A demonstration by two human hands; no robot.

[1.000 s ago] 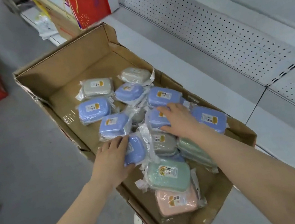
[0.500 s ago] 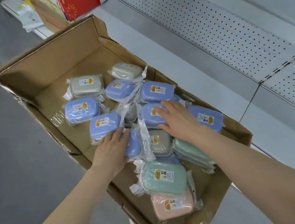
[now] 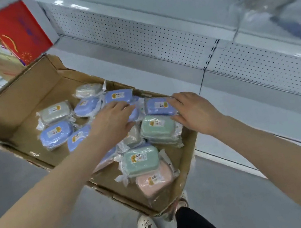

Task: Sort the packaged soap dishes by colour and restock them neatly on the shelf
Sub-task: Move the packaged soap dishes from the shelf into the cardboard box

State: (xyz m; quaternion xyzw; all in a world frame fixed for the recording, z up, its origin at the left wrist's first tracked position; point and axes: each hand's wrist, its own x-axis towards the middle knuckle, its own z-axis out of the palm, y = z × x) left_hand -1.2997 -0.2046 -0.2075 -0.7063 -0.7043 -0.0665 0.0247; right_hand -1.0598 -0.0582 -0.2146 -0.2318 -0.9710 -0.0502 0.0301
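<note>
**Sorting barely under way: every pack in the box, shelf waiting**

Both hands are down in the cardboard box (image 3: pixel 11 94), and that's where all the clearly visible stock sits. By my read the job is at its opening stage: colours are jumbled together and the white shelf (image 3: pixel 158 72) beside the box carries no dishes. There's a bluish smear on the upper shelf, too blurred to call.

The right hand (image 3: pixel 191 110) has thumb and fingers curled round the end of a blue soap dish (image 3: pixel 159 105). It looks like the first pick of a blue batch. The left hand (image 3: pixel 113 120) lies with its fingers stretched out flat over another blue pack and grips nothing.

The dishes are rounded oblong shells of matte plastic in pastel shades, each sealed in crinkly clear film with a small label on top. A green dish (image 3: pixel 156 125) lies just below the blue one. A pink dish (image 3: pixel 154 180) is nearest the person, and a grey dish (image 3: pixel 55 112) sits further off. The box is soft, worn brown card with ragged edges.
</note>
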